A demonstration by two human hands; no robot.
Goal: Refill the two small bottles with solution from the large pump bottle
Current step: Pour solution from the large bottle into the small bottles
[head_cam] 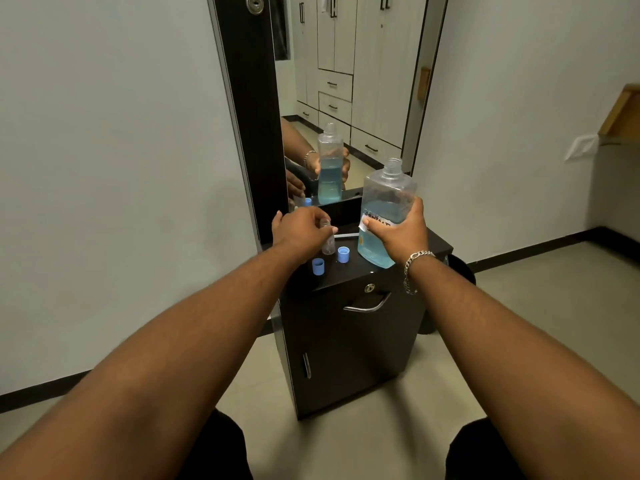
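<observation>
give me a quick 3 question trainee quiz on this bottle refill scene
1. True or false: the large bottle has its pump fitted.
2. Which hand holds the small bottle? A) left B) right C) neither
3. How many blue caps stand on the cabinet top?

Key:
1. False. Its neck is open, and the right hand tilts it.
2. A. The left hand holds it upright.
3. Two, the second beside the first.
</observation>
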